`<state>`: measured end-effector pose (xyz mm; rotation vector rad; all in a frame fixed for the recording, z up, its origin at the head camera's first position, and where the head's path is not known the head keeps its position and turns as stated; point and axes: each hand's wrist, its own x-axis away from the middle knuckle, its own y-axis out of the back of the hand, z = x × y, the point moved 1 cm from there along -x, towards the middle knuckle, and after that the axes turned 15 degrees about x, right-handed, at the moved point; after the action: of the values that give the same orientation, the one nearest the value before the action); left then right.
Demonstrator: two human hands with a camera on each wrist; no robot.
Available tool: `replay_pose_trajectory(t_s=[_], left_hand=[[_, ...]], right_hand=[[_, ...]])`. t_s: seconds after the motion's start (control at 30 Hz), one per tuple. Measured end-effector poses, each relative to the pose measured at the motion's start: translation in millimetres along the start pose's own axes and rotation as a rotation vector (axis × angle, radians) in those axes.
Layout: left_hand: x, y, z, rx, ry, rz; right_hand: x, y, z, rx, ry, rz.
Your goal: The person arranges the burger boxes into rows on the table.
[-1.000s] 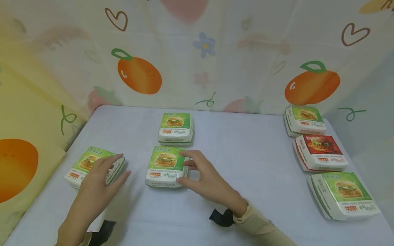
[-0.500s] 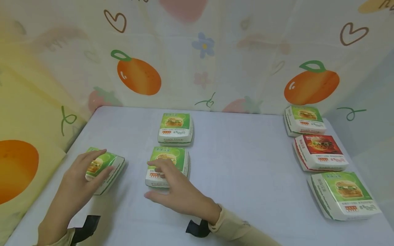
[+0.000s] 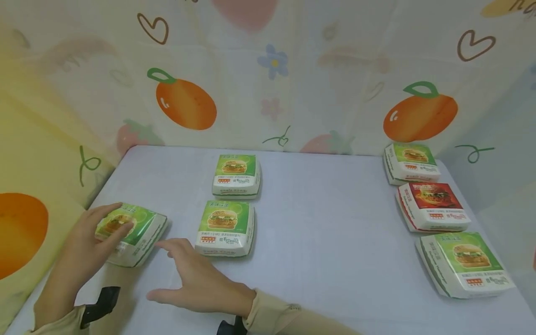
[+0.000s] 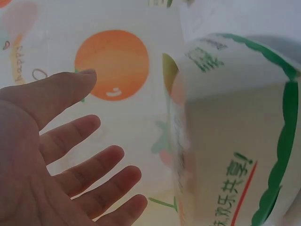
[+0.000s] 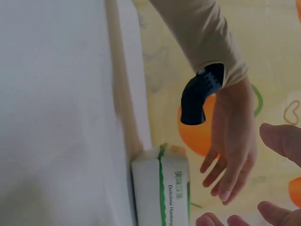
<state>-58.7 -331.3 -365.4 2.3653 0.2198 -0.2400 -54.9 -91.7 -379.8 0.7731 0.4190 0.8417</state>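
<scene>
A green-and-white burger box lies turned at an angle on the left of the table. Over its left part hovers my left hand, fingers spread; the left wrist view shows a gap between those fingers and the box. My right hand is in the air to the right of that box, thumb and fingers apart, holding nothing. Just behind it sits another green burger box. A third green burger box stands directly behind that one.
Along the table's right edge runs a column: a green burger box at the back, a red one in the middle, a larger-looking green one in front. A fruit-print cloth hangs behind the white table.
My right hand has left the middle burger box and come leftward and nearer. My left hand has shifted left over its box. The boxes look unmoved.
</scene>
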Motion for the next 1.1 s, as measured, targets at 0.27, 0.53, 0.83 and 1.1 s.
replay_pose_trajectory(t_s=[0.27, 0.53, 0.83, 1.1], left_hand=[[-6.0, 9.1, 21.4, 0.018, 0.053, -0.027], [-9.1, 17.1, 36.9, 0.022, 0.129, -0.018], [-13.0, 16.3, 49.9, 0.014, 0.222, 0.057], [-12.0, 15.6, 59.2, 0.001, 0.276, 0.111]], right_hand=[[-18, -23.1, 2, -0.001, -0.072, -0.008], [-31, -42.7, -1, 0.005, -0.138, -0.03], [-44, -58.4, -5, -0.028, -0.188, -0.002], [-51, -66.4, -8, -0.03, -0.187, -0.011]])
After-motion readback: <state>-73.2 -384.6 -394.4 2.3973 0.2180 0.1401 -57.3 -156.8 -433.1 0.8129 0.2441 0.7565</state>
